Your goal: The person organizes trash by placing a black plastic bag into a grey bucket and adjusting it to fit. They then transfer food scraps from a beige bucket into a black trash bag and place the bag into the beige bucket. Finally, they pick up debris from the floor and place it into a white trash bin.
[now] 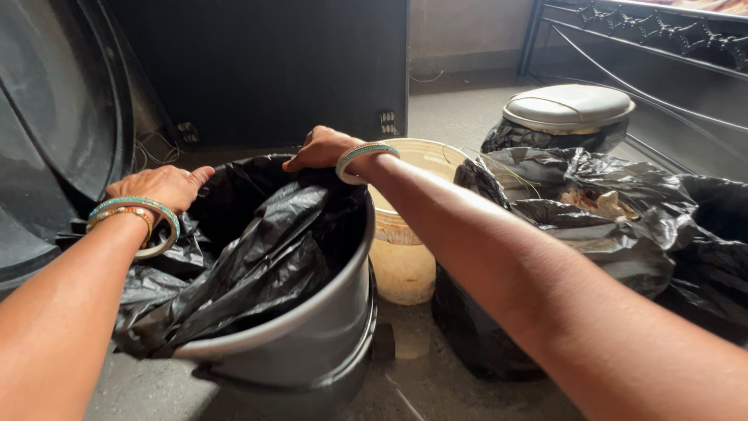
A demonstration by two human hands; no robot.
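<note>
nearest, a round grey metal bin (312, 327) stands on the concrete floor (460, 109), a crumpled black plastic liner bag (257, 257) sagging inside it. the left hand (160, 187) presses the bag's edge over the near-left rim, fingers closed on the plastic; the right hand (323, 148) curls over the far rim, pinning the bag there. the liner looks only partly spread, with the rim nearest the camera bare. beyond sit a stained cream plastic bucket (401, 265), a full black rubbish bag (592, 226) and a lidded pedal bin (565, 113)

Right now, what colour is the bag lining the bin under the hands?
Black; the bag shows best in the head view.
</note>
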